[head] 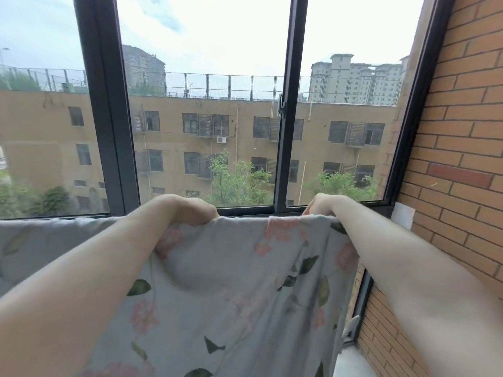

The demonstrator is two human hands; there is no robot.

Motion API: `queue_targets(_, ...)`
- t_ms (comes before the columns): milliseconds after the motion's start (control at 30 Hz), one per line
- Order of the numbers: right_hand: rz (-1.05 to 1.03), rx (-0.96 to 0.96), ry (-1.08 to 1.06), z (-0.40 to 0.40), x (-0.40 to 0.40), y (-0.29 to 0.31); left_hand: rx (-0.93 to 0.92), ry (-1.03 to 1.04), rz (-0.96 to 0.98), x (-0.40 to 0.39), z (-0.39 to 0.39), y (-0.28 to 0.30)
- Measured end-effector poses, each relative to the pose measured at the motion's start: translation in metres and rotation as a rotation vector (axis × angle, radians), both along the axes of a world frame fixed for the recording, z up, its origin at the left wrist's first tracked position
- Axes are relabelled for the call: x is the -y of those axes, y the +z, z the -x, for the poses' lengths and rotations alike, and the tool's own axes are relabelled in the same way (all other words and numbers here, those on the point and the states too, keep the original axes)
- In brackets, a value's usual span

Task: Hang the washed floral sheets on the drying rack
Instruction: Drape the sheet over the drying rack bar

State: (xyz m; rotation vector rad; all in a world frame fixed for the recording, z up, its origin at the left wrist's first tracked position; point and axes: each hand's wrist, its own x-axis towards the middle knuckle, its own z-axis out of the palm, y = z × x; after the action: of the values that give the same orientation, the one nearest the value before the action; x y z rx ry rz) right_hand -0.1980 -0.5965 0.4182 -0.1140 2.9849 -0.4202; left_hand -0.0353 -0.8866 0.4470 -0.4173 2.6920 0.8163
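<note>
1. Both hands up at the window: left hand (190, 209) and right hand (322, 205), fingers curled, clamp the floral sheet (231, 281) top edge; rack hidden.
2. Step: draping; next likely spread the edge sideways.

A single head-worn view looks forward and slightly down along both outstretched forearms, close to the floral sheet (231, 281) that fills the near lower frame. It faces the dark-framed window (288, 104) straight ahead, buildings far beyond, and the brick wall (462, 131) runs close along the right.
</note>
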Motion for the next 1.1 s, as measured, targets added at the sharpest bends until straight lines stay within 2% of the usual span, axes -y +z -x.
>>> queue_targets(67, 0.084, 0.017, 0.051, -0.007, -0.010, 0.005, 0.068, 0.011, -0.067, 0.003, -0.001, -0.002)
queue_targets(200, 0.442, -0.196, 0.078, -0.043, -0.025, 0.011, -0.060, -0.093, 0.109, 0.004, 0.008, -0.007)
queue_targets(300, 0.484, -0.403, 0.113, -0.089, -0.037, 0.000, -0.112, -0.078, 0.091, 0.005, 0.011, -0.008)
queue_targets(400, 0.518, -0.687, 0.048, -0.126, -0.049, -0.025, -0.141, -0.056, 0.023, 0.004, 0.007, -0.008)
queue_targets(500, 0.524, -0.798, -0.009, -0.143, -0.059, -0.054, -0.163, -0.047, -0.005, 0.003, 0.008, -0.009)
queue_targets(633, 0.527, -0.934, 0.047, -0.145, -0.071, -0.073, -0.199, -0.029, -0.005, 0.005, 0.010, -0.012)
queue_targets(933, 0.545, -0.967, 0.020, -0.097, -0.083, -0.030, -0.339, 0.016, 0.021, 0.010, 0.015, -0.018)
queue_targets(1100, 0.585, -0.897, -0.186, -0.061, -0.096, 0.008, -0.332, 0.022, 0.001, 0.012, 0.012, -0.018)
